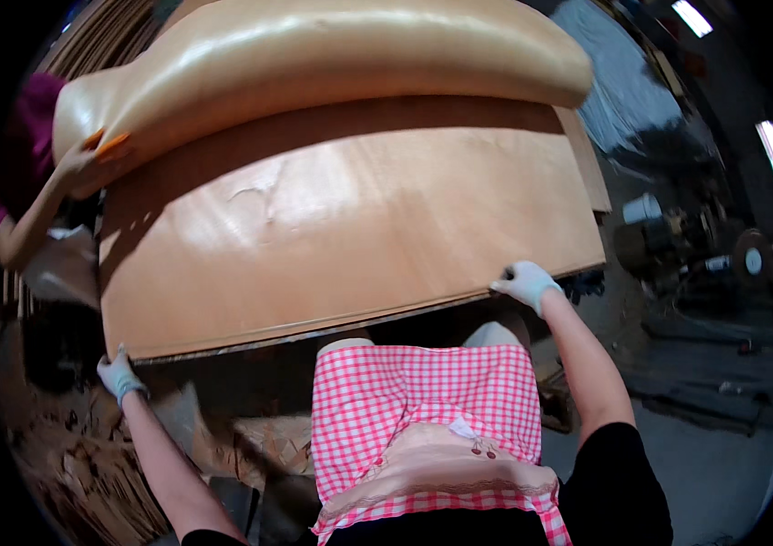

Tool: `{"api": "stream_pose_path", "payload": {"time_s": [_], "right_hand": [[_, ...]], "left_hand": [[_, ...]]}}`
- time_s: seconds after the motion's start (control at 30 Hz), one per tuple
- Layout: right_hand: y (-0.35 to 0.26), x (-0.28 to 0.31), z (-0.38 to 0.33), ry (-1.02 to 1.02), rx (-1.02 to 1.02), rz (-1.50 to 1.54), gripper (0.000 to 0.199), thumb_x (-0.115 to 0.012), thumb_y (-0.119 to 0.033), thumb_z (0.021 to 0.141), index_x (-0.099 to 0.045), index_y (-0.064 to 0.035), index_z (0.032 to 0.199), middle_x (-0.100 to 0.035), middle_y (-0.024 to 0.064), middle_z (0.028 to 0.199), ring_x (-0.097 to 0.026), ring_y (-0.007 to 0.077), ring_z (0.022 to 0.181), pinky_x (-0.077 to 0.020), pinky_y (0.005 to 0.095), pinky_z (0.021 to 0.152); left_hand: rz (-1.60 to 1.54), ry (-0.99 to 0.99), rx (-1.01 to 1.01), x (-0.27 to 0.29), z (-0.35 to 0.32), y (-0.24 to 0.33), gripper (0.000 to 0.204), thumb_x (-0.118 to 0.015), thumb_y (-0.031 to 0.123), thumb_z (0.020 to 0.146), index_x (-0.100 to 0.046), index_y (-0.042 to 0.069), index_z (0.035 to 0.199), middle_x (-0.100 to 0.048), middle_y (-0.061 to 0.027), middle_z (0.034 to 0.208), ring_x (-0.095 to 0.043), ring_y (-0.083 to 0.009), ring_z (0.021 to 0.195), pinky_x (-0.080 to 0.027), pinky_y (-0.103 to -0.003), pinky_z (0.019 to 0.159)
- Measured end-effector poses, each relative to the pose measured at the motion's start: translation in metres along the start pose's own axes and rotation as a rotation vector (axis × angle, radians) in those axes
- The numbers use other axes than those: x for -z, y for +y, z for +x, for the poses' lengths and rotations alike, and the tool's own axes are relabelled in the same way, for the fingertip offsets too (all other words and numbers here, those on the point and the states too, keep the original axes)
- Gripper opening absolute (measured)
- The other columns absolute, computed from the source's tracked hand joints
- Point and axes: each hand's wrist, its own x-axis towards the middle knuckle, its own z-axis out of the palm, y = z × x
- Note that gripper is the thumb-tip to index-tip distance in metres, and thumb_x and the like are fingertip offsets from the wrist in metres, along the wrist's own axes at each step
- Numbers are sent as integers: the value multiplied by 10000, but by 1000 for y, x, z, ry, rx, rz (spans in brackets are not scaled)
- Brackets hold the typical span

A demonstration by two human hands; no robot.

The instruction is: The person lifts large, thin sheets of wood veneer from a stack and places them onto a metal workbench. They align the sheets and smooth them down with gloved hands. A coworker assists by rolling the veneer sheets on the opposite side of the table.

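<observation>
1. The person stands at the near edge of a wide stack of thin wood sheets point(350, 227), which fills the middle of the view from nine o'clock to three o'clock

2. The left hand point(119, 373), in a pale glove, sits at about eight o'clock by the near left corner of the stack; its fingers look curled and close to the edge, but whether they pinch the sheet I cannot tell

3. The right hand point(525, 282), also gloved, is at about three o'clock, fingers bent down over the near right edge of the top sheet and touching it

4. At twelve o'clock a second sheet point(314, 55) hangs bowed above the far side of the stack; a co-worker's hand point(86, 164) at ten o'clock grips its left end

5. A pink checked apron point(423, 400) shows at six o'clock, wood scraps point(86, 473) lie at seven o'clock

6. In my judgement the step in hand is squaring the top sheet on the stack while the next one is brought over

7. The next move seems to call for both hands holding the near edge level, so the thin sheet lies flat without buckling
</observation>
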Motion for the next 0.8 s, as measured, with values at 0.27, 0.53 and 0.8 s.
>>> {"api": "stream_pose_path", "payload": {"time_s": [0.27,0.53,0.8], "right_hand": [[6,-8,6,-45,1,-27,485,-678,-475,763,-700,-34,963,-667,206,1034,-642,349,962,-504,432,844],[17,-4,-7,-35,-10,40,441,-678,-429,785,-704,-49,1006,-672,193,1036,-649,354,969,-521,430,831],[219,61,-7,-27,-15,216,324,-597,-284,840,-683,-73,1070,-682,169,1048,-648,310,986,-494,391,885]], "left_hand": [[193,31,-512,-62,-162,132,685,-646,259,787,-425,-82,1339,-431,-283,1380,-434,-360,1283,-347,-416,1072],[308,-778,-1207,-176,-557,276,962,-697,424,755,-225,-34,1457,-251,-262,1495,-171,-391,1412,-126,-472,1163],[356,-790,-1072,-186,-557,275,1096,-793,367,630,-205,-38,1462,-257,-206,1514,-201,-343,1415,-149,-420,1171]]}}
